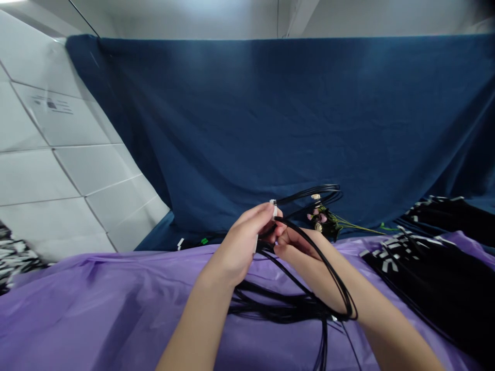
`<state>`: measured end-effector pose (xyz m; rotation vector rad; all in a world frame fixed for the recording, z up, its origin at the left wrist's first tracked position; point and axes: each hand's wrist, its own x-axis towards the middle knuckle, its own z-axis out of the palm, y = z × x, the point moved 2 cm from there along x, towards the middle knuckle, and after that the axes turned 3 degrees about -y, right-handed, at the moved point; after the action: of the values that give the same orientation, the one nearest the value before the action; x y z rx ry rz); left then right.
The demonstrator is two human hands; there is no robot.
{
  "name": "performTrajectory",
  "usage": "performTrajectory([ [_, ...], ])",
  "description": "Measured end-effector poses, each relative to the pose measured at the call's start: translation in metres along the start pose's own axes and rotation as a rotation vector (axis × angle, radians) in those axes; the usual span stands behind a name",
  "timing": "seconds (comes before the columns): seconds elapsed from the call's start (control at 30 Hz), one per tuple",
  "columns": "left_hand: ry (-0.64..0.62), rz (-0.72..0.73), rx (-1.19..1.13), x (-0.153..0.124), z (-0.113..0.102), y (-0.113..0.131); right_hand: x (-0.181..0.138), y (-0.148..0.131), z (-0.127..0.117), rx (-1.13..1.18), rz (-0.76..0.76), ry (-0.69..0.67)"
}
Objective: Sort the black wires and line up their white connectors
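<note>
Both hands meet in the middle of the head view, above the purple sheet. My left hand [242,245] is closed around a bundle of thin black cables [344,293], its thumb near a small white connector [274,207] at the bundle's end. Against it, my right hand [299,245] pinches the same bundle with thumb and fingers. Cable loops arch up past the fingers and hang down over the right forearm. Beneath the hands, more black cable [282,306] lies on the sheet. Where the fingertips touch, the exact grip is partly hidden.
A purple sheet [116,293] covers the work surface. Piles of black cables with white ends [429,278] lie at right, more white-ended pieces [19,257] at far left. Artificial flowers [320,219] lie behind the hands. White boxes [77,170] stand left; a blue cloth [270,118] hangs behind.
</note>
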<state>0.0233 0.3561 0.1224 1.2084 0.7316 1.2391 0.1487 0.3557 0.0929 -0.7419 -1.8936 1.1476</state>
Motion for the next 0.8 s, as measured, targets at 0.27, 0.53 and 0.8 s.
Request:
performTrajectory([
  [0.27, -0.015, 0.001, 0.012, 0.001, -0.005, 0.001, -0.005, -0.011, -0.018, 0.235, 0.031, 0.002],
  [0.53, -0.038, 0.015, 0.008, 0.002, -0.013, 0.003, -0.008, -0.01, -0.052, 0.857, 0.123, 0.121],
  [0.8, -0.01, -0.02, 0.045, 0.001, -0.013, 0.004, -0.012, -0.019, -0.058, 0.583, -0.126, 0.325],
])
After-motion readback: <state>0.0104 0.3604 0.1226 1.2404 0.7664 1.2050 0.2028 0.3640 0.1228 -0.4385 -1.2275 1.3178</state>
